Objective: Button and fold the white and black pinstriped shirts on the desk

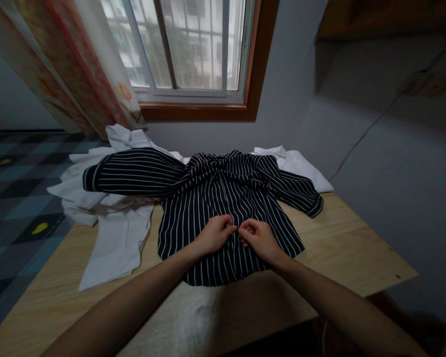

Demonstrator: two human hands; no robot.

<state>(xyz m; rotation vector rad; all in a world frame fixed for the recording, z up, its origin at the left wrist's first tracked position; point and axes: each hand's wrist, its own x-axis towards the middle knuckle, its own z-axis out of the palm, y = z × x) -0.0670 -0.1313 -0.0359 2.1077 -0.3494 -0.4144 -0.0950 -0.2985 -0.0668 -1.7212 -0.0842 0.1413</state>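
Observation:
A black shirt with white stripes (pixel 215 198) lies spread on the wooden table, its collar toward the window and its hem toward me. One sleeve stretches out to the left, the other angles down to the right. Over the lower middle of the shirt, my left hand (pixel 218 233) is closed in a pinch on the fabric. Close beside it, my right hand (pixel 258 239) also pinches the shirt, fingers curled. The fingertips of both hands almost meet along the shirt's centre line. Whether a button sits between them is too small to tell.
White cloth (pixel 115 243) is heaped at the table's left, partly under the left sleeve. More white cloth (pixel 301 166) lies at the back right. The wooden table (pixel 349 238) meets the wall below a window (pixel 193 49). A bed with a checked cover (pixel 18 198) stands left.

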